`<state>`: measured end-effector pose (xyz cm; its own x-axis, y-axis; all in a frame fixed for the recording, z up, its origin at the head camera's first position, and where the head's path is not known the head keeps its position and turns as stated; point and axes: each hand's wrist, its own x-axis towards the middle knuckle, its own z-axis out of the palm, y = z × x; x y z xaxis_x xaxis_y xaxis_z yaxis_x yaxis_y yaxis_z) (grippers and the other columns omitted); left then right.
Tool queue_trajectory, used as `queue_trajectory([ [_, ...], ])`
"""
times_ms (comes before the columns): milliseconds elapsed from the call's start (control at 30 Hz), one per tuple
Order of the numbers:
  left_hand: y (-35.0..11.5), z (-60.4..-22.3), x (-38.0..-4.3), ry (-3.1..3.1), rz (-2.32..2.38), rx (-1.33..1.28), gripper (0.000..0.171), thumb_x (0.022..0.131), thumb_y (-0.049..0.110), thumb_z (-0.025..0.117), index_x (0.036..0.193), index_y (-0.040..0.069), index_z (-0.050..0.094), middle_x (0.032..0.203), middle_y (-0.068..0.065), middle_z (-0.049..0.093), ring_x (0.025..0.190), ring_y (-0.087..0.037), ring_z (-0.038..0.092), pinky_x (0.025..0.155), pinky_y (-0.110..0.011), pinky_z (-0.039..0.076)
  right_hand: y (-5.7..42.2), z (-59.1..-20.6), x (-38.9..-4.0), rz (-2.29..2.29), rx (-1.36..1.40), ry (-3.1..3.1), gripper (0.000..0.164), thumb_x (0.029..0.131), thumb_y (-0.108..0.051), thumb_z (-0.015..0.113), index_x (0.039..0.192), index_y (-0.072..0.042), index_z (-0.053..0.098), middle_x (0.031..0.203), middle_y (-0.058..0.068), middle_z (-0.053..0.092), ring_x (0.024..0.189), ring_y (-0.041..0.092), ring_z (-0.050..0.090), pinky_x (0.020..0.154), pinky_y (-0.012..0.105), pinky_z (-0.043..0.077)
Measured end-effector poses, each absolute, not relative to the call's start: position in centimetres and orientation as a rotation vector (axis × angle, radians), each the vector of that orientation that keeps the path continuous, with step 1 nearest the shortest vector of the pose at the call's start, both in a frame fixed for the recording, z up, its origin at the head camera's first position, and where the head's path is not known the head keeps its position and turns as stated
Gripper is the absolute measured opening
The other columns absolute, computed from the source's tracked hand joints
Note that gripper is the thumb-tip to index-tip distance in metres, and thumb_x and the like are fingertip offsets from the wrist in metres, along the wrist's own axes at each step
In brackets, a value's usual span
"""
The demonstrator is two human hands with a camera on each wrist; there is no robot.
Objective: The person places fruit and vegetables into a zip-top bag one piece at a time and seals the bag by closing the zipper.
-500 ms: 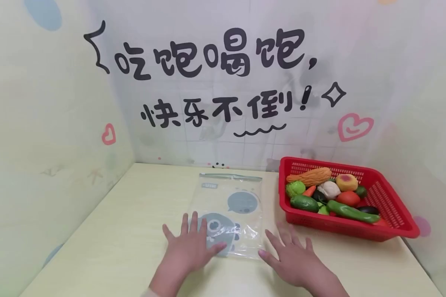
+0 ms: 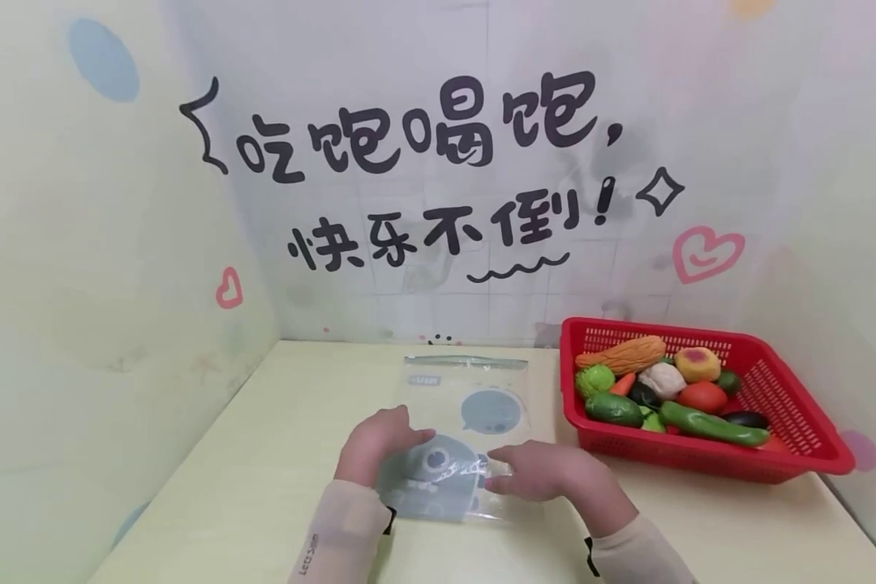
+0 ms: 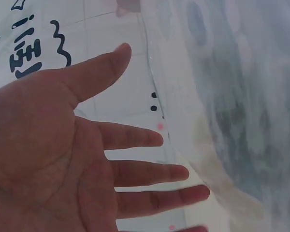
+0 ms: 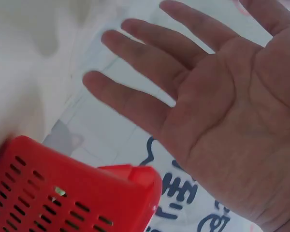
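Observation:
A clear zip bag (image 2: 448, 442) printed with a blue-grey monster and a speech bubble lies flat on the table, its green zip strip (image 2: 465, 362) at the far end. My left hand (image 2: 381, 442) is over the bag's left edge, thumb pointing inward. In the left wrist view its fingers (image 3: 150, 173) are straight and spread beside the see-through plastic. Over the right edge is my right hand (image 2: 543, 469), with thumb and a finger reaching inward above the print. The right wrist view shows its palm and extended fingers (image 4: 145, 58), holding nothing.
A red plastic basket (image 2: 689, 466) stands on the table to the right, close to my right hand. Inside are several vegetables, among them a green pepper (image 2: 715, 424), a cucumber (image 2: 613, 409) and a tomato (image 2: 703, 397). Printed walls enclose the table's back and sides.
Both hands have turned from palm-down to sideways and come in over the bag's edges. Their sleeves now show. The head view has shifted slightly, so the scene sits lower and farther right.

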<state>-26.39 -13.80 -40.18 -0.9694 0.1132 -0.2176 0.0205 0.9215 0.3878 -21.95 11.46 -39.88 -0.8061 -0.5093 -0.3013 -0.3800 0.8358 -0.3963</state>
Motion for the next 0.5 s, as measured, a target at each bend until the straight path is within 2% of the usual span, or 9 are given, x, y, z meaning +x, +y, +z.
queue_trajectory([
  [67,-13.5,-40.8,-27.1,2.852,0.582,0.120,0.068,0.085,0.044,0.069,0.129,-0.005,0.052,0.123,-0.020,0.059,0.109,-0.032,0.056,0.094,-0.051,0.045,11.3,-40.3,-21.8,-0.390,-0.679,2.624,0.056,0.091,-0.053,0.056,0.136,-0.018,0.055,0.121,0.005,0.063,0.108,0.022,0.057,0.090,0.049,0.048],
  [233,-13.6,-41.7,-28.2,2.894,0.656,0.152,0.073,0.084,0.030,0.073,0.138,-0.007,0.042,0.133,-0.025,0.051,0.120,-0.038,0.048,0.101,-0.053,0.041,10.2,-40.7,-21.2,-0.310,-0.670,2.665,0.055,0.088,-0.051,0.061,0.132,-0.019,0.058,0.108,0.005,0.066,0.096,0.019,0.059,0.082,0.045,0.051],
  [367,-14.4,-41.5,-28.5,2.949,0.717,0.149,0.062,0.081,0.009,0.072,0.135,-0.006,0.047,0.126,-0.023,0.057,0.109,-0.034,0.056,0.095,-0.051,0.046,9.1,-40.4,-20.7,-0.255,-0.697,2.688,0.058,0.086,-0.052,0.063,0.133,-0.019,0.058,0.112,0.006,0.065,0.105,0.023,0.058,0.088,0.046,0.049],
  [500,-14.6,-40.9,-28.6,2.972,0.702,0.161,0.057,0.076,-0.004,0.062,0.132,-0.004,0.051,0.126,-0.022,0.058,0.096,-0.029,0.056,0.081,-0.045,0.051,8.5,-40.3,-20.3,-0.209,-0.718,2.701,0.060,0.086,-0.052,0.062,0.135,-0.017,0.056,0.119,0.007,0.064,0.113,0.025,0.056,0.094,0.046,0.047],
])
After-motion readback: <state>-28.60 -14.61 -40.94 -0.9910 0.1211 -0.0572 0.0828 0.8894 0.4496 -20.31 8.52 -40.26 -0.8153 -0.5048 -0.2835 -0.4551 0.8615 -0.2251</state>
